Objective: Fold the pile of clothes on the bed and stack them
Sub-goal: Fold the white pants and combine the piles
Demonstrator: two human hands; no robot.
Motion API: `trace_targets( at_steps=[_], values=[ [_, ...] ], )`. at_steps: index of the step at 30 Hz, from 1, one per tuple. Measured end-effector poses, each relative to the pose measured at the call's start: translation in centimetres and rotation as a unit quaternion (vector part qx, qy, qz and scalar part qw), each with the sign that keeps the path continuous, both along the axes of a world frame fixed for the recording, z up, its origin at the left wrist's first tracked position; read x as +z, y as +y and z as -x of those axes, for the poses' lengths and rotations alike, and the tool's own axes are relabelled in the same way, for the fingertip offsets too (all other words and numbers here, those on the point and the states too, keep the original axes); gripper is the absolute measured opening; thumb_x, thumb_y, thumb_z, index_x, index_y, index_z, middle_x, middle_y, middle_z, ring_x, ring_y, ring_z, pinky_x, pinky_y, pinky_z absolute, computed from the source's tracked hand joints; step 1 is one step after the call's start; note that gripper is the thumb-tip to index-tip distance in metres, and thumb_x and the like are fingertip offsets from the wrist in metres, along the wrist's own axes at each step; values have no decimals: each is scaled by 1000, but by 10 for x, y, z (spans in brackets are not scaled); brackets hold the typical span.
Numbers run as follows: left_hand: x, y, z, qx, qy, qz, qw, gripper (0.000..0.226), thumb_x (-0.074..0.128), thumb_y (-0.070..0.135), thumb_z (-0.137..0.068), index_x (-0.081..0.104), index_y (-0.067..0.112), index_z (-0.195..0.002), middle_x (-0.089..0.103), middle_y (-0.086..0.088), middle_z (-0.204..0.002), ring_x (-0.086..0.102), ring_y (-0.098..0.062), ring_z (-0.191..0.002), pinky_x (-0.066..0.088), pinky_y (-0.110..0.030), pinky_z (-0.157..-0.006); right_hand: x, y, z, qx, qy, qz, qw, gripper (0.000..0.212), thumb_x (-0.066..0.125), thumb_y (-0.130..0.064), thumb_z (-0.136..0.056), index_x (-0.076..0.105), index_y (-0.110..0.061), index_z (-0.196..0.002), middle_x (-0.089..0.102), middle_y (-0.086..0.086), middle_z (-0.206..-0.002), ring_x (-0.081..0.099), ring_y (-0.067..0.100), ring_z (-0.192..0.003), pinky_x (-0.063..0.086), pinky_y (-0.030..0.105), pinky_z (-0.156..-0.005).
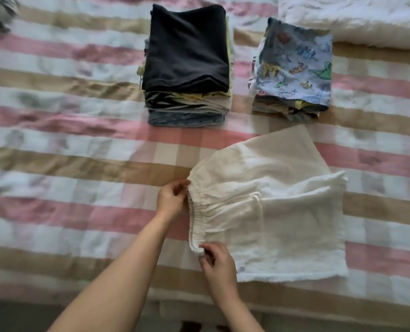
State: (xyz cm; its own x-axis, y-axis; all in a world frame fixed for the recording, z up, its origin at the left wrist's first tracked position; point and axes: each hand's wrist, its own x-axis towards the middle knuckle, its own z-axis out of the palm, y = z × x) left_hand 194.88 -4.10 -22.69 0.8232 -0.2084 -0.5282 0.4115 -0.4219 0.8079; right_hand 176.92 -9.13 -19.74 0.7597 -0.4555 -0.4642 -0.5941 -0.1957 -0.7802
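**Head view: cream shorts pinched at the waistband, ready for a fold**

A pair of cream-white, soft woven cotton shorts (pixel 278 212) is laid flat on the near right part of the bed (pixel 55 164), which is covered by a pink, tan and white striped sheet. The legs are pointed to the right. The gathered elastic waistband (pixel 194 226) is turned to the left. Its far end is pinched by the left hand (pixel 173 197) and its near end by the right hand (pixel 217 262), with the fingers curled on the gathered edge in both cases.

Handling, as judged: the cloth is taken to be light, limp and easily creased, with no stiffness to keep a shape once lifted. Nothing fragile or slippery is expected. The waistband is the thickest and firmest line, so it is the best place for a hold. The leg hems would be the matching hold for a fold across. A drawstring appears to lie on the front and could be trapped in a fold, but it is too blurred to be sure.

Beyond the shorts, two folded stacks are seen. One is a tall stack topped by a dark charcoal garment (pixel 187 49). To its right, and apart from it, is a lower stack topped by pale blue dinosaur-print fabric (pixel 295 63). Either is judged a likely place for the shorts once folded.
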Motion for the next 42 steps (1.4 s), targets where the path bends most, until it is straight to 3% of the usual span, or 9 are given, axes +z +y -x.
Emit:
trace_targets(
  at_steps=[5, 8, 13, 19, 26, 31, 36, 39, 42],
  values=[
    [12, 10, 22, 9, -49, 0, 999, 33, 56, -7, -84, 58, 4, -115, 57, 1, -104, 56, -6, -90, 41, -2, -73, 3, -7, -6, 105, 34, 17, 994, 26, 64, -8, -82, 66, -9, -108, 62, 3, -104, 58, 11, -93, 44, 16, -85],
    [20, 31, 54, 53, -2, -17, 998, 33, 55, -1, -87, 55, 5, -119, 58, -1, -112, 54, -10, -100, 40, -10, -80, 21, -23, -24, 127, -4, 59, 990, 20, 61, -13, -86, 68, -16, -104, 67, -4, -95, 58, 3, -80, 46, 14, -73],
    [28, 39, 117, 158, 69, -4, 985, 20, 58, 5, -88, 57, 14, -106, 62, -1, -105, 56, -15, -100, 40, -20, -83, 26, -56, -96, 177, -76, 180, 965, 18, 59, -4, -87, 70, -9, -99, 66, 6, -98, 56, 22, -94, 44, 28, -83],
    [29, 19, 144, 198, 134, 33, 971, 30, 67, 2, -79, 55, 24, -96, 64, 11, -91, 60, -3, -84, 44, -11, -67, -6, -79, -162, 410, -19, 290, 865, 39, 54, -12, -87, 55, -20, -126, 47, 2, -136, 33, 24, -128, 33, 37, -99],
    [25, 11, 142, 262, 135, 25, 955, 26, 64, -10, -76, 59, 13, -86, 65, 1, -81, 58, -10, -73, 43, -10, -62, -23, -83, -190, 542, 38, 346, 765, 47, 59, -28, -84, 46, -28, -129, 44, 1, -131, 30, 24, -126, 8, 48, -112],
    [32, 16, 139, 315, 154, 57, 935, 29, 65, -12, -75, 56, 15, -79, 63, 0, -75, 57, -9, -66, 46, -10, -57, -12, -88, -193, 522, 60, 345, 778, 32, 58, -36, -85, 56, -25, -115, 51, 1, -119, 38, 24, -118, 17, 47, -108],
    [56, 25, 118, 384, 143, 132, 903, 25, 67, -9, -76, 60, 9, -91, 68, -11, -86, 64, -21, -76, 52, -32, -69, 33, -120, -183, 384, -31, 265, 884, 17, 69, -27, -80, 66, -17, -93, 65, 3, -97, 53, 27, -97, 34, 41, -89],
    [71, 28, 98, 376, 104, 143, 910, 23, 67, -8, -76, 63, 9, -91, 70, -10, -86, 66, -20, -78, 52, -30, -72, 65, -136, -167, 280, -88, 248, 923, 10, 72, -18, -77, 66, -12, -83, 67, 3, -80, 58, 29, -81, 30, 37, -81],
    [76, 28, 84, 330, 62, 96, 937, 21, 66, -6, -78, 62, 10, -91, 69, -12, -89, 65, -22, -82, 51, -31, -74, 77, -133, -152, 232, -114, 270, 928, 12, 73, -18, -76, 66, -10, -83, 68, 4, -80, 58, 29, -77, 31, 42, -88]
  ],
)
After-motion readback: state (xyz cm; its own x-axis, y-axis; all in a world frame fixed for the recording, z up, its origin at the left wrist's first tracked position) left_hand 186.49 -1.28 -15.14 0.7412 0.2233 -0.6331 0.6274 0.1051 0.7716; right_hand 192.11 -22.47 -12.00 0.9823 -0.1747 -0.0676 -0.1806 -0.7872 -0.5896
